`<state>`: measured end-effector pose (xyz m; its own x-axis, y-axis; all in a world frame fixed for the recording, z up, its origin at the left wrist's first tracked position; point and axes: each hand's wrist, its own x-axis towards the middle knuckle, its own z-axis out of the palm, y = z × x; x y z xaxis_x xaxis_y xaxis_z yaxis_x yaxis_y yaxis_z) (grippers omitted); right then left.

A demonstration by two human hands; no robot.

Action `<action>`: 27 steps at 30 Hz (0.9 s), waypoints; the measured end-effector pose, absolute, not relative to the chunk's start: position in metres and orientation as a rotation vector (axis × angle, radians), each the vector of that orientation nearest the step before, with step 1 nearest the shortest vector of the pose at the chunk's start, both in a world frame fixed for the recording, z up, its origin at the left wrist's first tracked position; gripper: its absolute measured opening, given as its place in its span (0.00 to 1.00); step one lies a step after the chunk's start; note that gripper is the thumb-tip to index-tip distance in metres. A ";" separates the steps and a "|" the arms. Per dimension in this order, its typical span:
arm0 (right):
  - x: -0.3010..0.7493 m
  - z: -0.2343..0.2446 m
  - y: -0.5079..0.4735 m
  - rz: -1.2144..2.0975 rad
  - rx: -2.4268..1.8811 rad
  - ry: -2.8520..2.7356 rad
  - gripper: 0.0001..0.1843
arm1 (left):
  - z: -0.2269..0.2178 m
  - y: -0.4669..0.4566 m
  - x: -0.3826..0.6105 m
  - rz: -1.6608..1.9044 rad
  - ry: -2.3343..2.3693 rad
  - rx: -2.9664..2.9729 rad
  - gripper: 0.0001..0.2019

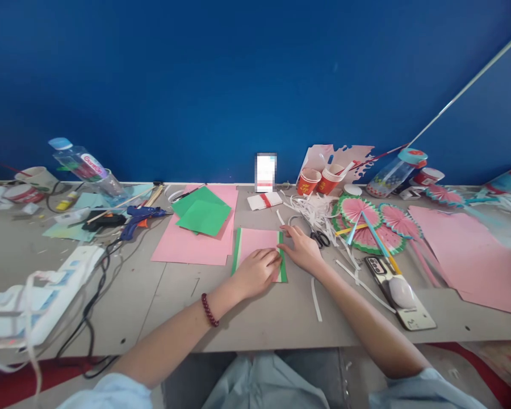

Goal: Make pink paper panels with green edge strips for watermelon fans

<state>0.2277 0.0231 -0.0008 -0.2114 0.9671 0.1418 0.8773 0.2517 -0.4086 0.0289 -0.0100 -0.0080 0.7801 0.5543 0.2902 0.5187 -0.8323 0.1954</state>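
Observation:
A small pink sheet of paper (255, 241) with green strips along its left and right sides lies flat on the table in front of me. My left hand (258, 271) rests over its lower right part, palm down, fingers slightly bent and touching the paper near the right strip. The right green strip (283, 272) is partly covered by my fingers. My right hand (301, 248) is at the upper right edge of the sheet, thumb and fingers apart, fingertips touching or just over the edge. Black-handled scissors (321, 238) lie beside my right hand.
Green squares (206, 213) lie on larger pink sheets (170, 244) to the left, near a blue glue gun (142, 218). White paper strips (319, 210), watermelon-like paper fans (366, 224), a phone (417, 318) and red cups (309, 180) are on the right. A power strip (63, 289) lies left.

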 end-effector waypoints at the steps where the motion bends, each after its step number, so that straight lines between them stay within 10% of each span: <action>1: 0.227 -0.001 0.023 0.339 -1.692 -2.168 0.25 | -0.006 -0.011 0.029 0.513 0.844 2.867 0.16; 20: 0.228 -0.001 0.026 0.367 -1.726 -2.134 0.21 | 0.018 -0.038 0.031 0.438 0.392 2.966 0.07; 27: 0.226 0.001 0.020 0.285 -1.695 -2.194 0.19 | 0.008 -0.023 0.032 0.616 0.902 2.817 0.09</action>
<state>0.2258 0.0205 0.0007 -0.2211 0.9632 0.1531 0.8920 0.2632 -0.3674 0.0323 -0.0231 0.0076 0.7394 0.5792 0.3431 0.5302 -0.8151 0.2334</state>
